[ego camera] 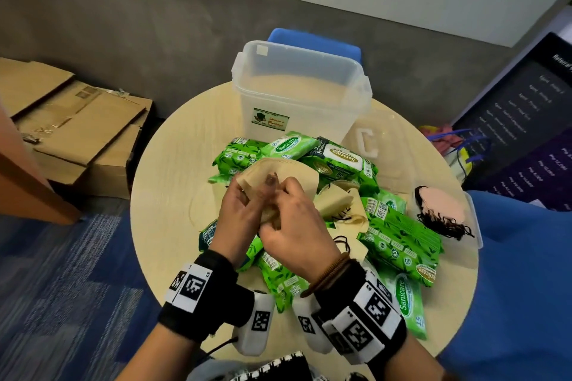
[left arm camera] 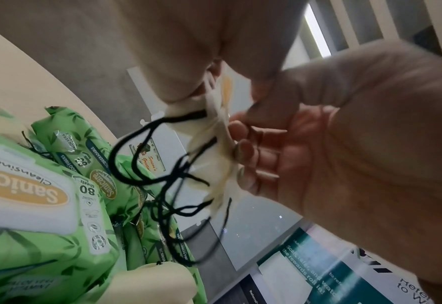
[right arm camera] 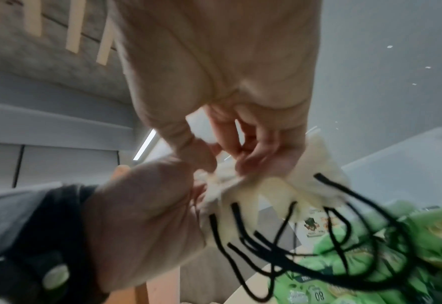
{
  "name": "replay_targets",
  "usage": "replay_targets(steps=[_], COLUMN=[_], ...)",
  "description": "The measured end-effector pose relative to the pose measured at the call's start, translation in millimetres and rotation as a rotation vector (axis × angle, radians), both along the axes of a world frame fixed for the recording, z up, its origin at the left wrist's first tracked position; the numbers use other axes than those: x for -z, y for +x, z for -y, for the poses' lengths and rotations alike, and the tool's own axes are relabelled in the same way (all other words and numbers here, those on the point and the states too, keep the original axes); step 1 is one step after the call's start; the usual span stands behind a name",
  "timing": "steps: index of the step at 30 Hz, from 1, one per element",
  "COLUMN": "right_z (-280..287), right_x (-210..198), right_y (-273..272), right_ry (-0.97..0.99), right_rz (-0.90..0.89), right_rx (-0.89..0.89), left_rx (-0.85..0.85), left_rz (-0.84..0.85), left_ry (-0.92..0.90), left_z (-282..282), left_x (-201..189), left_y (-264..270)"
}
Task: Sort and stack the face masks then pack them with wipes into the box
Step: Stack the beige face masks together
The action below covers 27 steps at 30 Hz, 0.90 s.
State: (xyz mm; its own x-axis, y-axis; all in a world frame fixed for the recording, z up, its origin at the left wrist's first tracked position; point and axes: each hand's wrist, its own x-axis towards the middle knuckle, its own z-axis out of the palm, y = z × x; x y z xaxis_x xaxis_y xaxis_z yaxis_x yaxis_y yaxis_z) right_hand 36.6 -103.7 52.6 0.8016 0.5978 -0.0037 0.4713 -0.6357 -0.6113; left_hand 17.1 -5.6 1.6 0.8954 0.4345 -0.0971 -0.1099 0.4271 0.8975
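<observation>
Both hands hold a bunch of beige face masks (ego camera: 286, 172) above the pile of green wipe packs (ego camera: 399, 235). My left hand (ego camera: 240, 210) grips the bunch from the left and my right hand (ego camera: 294, 226) pinches it from the right. In the wrist views the masks (left arm camera: 214, 127) (right arm camera: 266, 185) are crumpled between the fingers, with black ear loops (left arm camera: 163, 185) (right arm camera: 318, 246) hanging below. More beige masks (ego camera: 340, 204) lie loose on the wipes. A stack of pink masks (ego camera: 439, 204) with black loops rests at the right. The clear plastic box (ego camera: 300, 93) stands empty behind the pile.
The round wooden table (ego camera: 164, 179) holds everything; a clear lid (ego camera: 366, 141) lies right of the box, under the pink masks. Flattened cardboard boxes (ego camera: 77, 124) sit on the floor at left. Blue chairs (ego camera: 526, 288) stand behind and right, beside a dark banner (ego camera: 526, 117).
</observation>
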Motion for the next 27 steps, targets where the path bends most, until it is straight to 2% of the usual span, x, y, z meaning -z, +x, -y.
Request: replay_targets(steps=[1,4,5,8,12,14,15,17,19,20,23,27], right_z=[1,7,9,10,10,20,29,51,70,75,82,85], right_x=[3,10,11,17,29,30,33,40,51,57,70,67], right_y=[0,8,12,22,25,41,55,85,108,116,126,128], right_ry=[0.055,0.241,0.287,0.354,0.355,0.386,0.348,0.058,-0.230,-0.296,-0.289,-0.057], right_rz=[0.004,0.201,0.196,-0.090,-0.182,-0.224,-0.224,-0.182,-0.200,-0.225,-0.248,-0.198], right_rx=[0.035,0.333,0.402,0.391,0.320,0.426,0.511,0.631,0.651,0.649,0.618,0.582], left_rx=[-0.004,-0.021,-0.025,-0.015,0.016,0.001,-0.017,-0.049,-0.079,-0.088,-0.083,-0.074], left_rz=[-0.002,-0.022,-0.029,-0.036,-0.068,-0.097,-0.117,-0.140,-0.152,-0.158,-0.163,-0.175], left_ry=[0.001,0.059,0.069,0.115,0.176,0.151,0.143,0.131,0.113,0.106,0.087,0.072], left_z=[-1,-7,-8,-6,-3,-7,-12,-19,-24,-26,-26,-23], left_x=[1,7,9,11,13,14,16,19,22,24,28,28], left_y=[0,1,1,1,2,2,2,2,2,4,7,10])
